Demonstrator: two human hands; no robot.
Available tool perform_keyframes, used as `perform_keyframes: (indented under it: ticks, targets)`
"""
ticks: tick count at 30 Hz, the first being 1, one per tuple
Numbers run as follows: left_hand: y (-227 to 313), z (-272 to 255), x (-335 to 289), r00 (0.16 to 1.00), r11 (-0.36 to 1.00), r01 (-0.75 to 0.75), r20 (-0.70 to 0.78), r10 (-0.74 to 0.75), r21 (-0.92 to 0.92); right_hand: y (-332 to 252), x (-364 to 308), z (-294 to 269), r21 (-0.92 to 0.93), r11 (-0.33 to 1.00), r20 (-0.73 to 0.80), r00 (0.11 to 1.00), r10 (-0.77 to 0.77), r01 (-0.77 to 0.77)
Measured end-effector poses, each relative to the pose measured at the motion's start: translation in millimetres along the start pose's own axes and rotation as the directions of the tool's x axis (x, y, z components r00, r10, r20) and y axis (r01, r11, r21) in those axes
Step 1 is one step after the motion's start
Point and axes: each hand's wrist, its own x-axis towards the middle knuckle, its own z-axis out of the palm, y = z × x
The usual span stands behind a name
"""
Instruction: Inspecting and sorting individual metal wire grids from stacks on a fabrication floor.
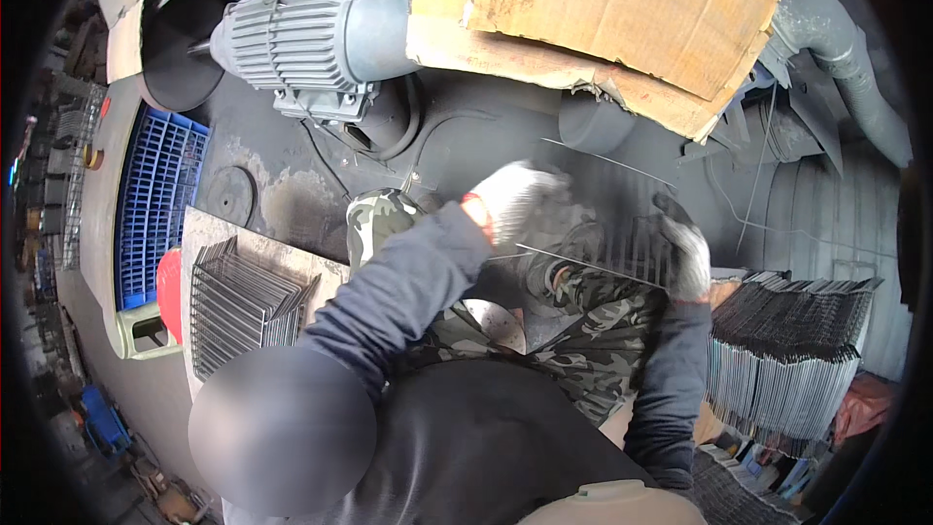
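While a rack pile (245, 309) sits left of all fingers, a wire rack (627, 236) spans between them.
The left hand (522, 199) has fingers too blurred to tell; the right hand (686, 255) pinches the rack's right edge, a second pile (785, 365) beyond its fingers.

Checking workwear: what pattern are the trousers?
The trousers are camouflage; best seen in the head view.

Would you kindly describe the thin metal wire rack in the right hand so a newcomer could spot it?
Find the large brown cardboard at the top, then look down toward the camouflage trousers. There the gloved right hand holds the thin metal wire rack, partly blurred. Unlike the tightly packed wire racks at right and the smaller batch at left, it is single.
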Motion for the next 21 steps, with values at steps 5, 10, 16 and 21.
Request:
perform_keyframes:
  ticks: [5, 10, 16, 21]
  targets:
    - [-5, -95, -56, 0.979, 0.970, -0.045, -0.203, -0.005, -0.241, 25, 41, 106, -0.060, 0.998, 0.255, 0.967, -0.013, 0.030]
    - [-5, -98, -135, 0.915, 0.947, -0.317, -0.279, 0.292, -0.046, 15, -1, 152, -0.136, 0.990, 0.318, 0.946, 0.068, -0.025]
    - [20, -16, -184, 0.936, 0.756, -0.222, -0.082, 0.342, 0.615, -35, -71, 147, -0.781, 0.433, -0.049, 0.648, -0.760, 0.449]
    - [-2, 17, -154, 0.437, -0.249, -0.612, 0.584, 0.684, 0.750, -65, -109, 134, -0.702, 0.589, 0.347, 0.914, -0.209, 0.401]
